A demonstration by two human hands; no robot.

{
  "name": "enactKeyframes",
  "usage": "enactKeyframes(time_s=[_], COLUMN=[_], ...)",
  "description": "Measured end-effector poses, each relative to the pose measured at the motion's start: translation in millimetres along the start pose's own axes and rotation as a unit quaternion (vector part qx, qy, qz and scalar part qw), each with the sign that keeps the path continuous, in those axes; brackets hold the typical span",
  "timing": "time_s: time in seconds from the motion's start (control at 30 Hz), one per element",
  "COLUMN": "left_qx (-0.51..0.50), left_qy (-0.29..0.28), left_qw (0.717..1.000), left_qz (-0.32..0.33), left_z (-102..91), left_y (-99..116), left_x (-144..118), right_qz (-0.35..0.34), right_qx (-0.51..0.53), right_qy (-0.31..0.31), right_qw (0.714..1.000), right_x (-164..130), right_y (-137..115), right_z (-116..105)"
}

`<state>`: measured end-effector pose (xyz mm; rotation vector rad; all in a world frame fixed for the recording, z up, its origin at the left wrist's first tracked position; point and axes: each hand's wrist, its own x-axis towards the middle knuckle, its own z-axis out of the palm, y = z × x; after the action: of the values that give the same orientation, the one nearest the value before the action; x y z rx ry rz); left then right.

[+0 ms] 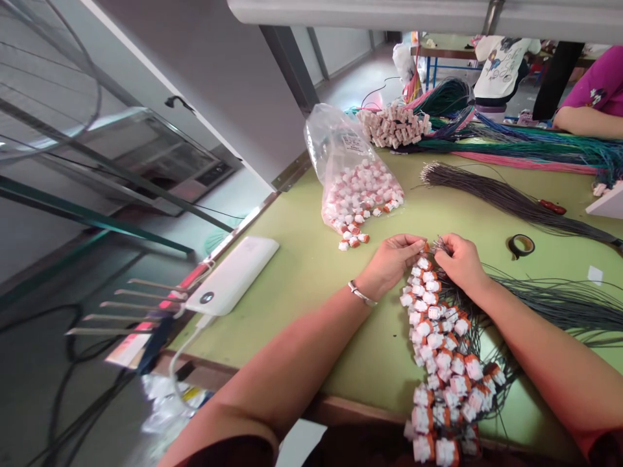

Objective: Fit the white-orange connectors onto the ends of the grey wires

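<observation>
My left hand [389,263] pinches a small white and orange connector [425,248] between thumb and fingertips. My right hand [460,259] is closed on the ends of thin dark wires [559,301], right against that connector. Below both hands a long row of finished white and orange connectors on wires [440,353] lies on the green table [311,272], running down to its front edge. A metal bracelet sits on my left wrist.
An open plastic bag of loose connectors [357,191] lies beyond my hands, a few spilled out. A white power bank [232,274] rests at the left edge. A tape roll [521,245], dark and coloured wire bundles [511,146] and another person's arm [584,120] are far right.
</observation>
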<state>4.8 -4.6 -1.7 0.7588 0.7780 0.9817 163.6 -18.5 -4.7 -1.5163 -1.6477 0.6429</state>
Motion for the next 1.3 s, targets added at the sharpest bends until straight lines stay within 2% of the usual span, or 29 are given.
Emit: enactKeyframes(time_s=[0.13, 0.3, 0.43, 0.67, 0.8, 0.9, 1.03, 1.07, 1.13, 1.2, 1.23, 1.27, 1.3], left_qx=[-0.004, -0.016, -0.014, 0.083, 0.096, 0.105, 0.158, 0.185, 0.251, 0.317, 0.346, 0.379, 0.421], left_qy=[-0.01, 0.005, 0.008, 0.015, 0.011, 0.001, -0.035, -0.068, -0.191, -0.339, -0.38, -0.378, -0.333], left_qw=[1.0, 1.0, 1.0, 0.996, 0.994, 0.993, 0.985, 0.978, 0.946, 0.881, 0.85, 0.83, 0.82], left_qz=[-0.012, -0.02, -0.012, 0.041, 0.045, 0.049, 0.067, 0.07, 0.071, 0.091, 0.119, 0.157, 0.198], left_z=[-2.4, -2.5, -1.4, 2.4, 4.7, 2.7, -2.3, -2.1, 1.3, 5.9, 7.0, 6.0, 2.7], left_y=[0.8, 1.5, 1.1, -3.1, -4.3, -2.6, 5.7, 9.3, 18.1, 28.2, 33.2, 38.2, 43.1], left_x=[1.0, 1.0, 0.7, 1.0, 1.0, 1.3, -4.1, -7.4, -15.4, -22.6, -24.8, -25.7, -25.4], right_qz=[-0.01, -0.031, -0.016, -0.01, -0.01, 0.0, 0.026, 0.045, 0.101, 0.139, 0.142, 0.141, 0.139], right_qx=[-0.004, -0.013, 0.001, -0.004, -0.001, 0.031, 0.142, 0.17, 0.226, 0.246, 0.243, 0.237, 0.229], right_qy=[0.003, -0.006, -0.005, -0.016, -0.026, -0.03, -0.009, 0.007, 0.043, 0.07, 0.062, 0.05, 0.035], right_qw=[1.0, 0.999, 1.0, 1.0, 1.0, 0.999, 0.989, 0.984, 0.968, 0.957, 0.958, 0.96, 0.963], right_x=[-1.3, -3.2, -2.6, -2.2, -2.7, -1.8, 3.6, 5.5, 9.2, 11.4, 11.8, 11.6, 11.0], right_y=[-0.9, -4.0, -3.7, -1.1, -0.4, -2.2, -4.2, -3.6, -1.1, 1.9, 3.1, 3.7, 3.6], right_z=[0.0, -1.1, -0.9, 0.3, 1.0, -1.5, -10.5, -12.7, -15.6, -16.0, -15.4, -14.5, -13.6])
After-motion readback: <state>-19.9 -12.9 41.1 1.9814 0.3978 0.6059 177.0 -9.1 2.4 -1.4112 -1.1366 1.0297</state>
